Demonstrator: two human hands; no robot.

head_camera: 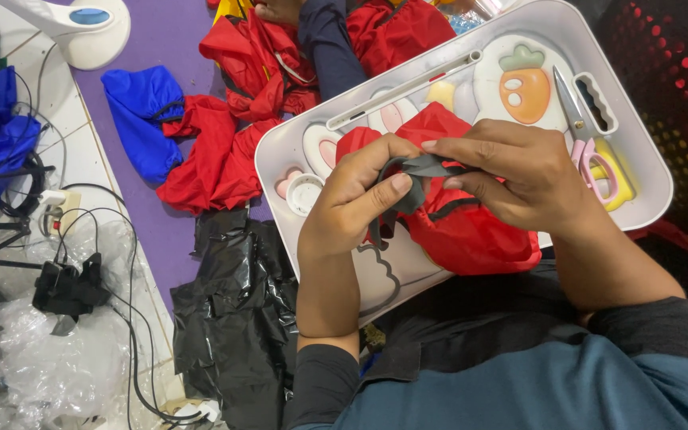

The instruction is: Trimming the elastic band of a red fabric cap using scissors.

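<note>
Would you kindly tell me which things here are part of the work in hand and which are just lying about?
In hand: left hand and right hand pinching the grey strap of the red fabric piece on the white tray.

Lying about: scissors, black plastic bag, blue cloth, lamp base.

Red pouch (471, 231): thin synthetic cloth w/ slight sheen, creased. Black drawstring band (428, 167): matt woven cloth. White tray (639, 151): smooth glossy plastic. Scissors (591, 143): shiny metal blades, glossy plastic handles. Black bag (232, 318): crinkled glossy plastic film. Purple mat (161, 40): matt, smooth.
</note>
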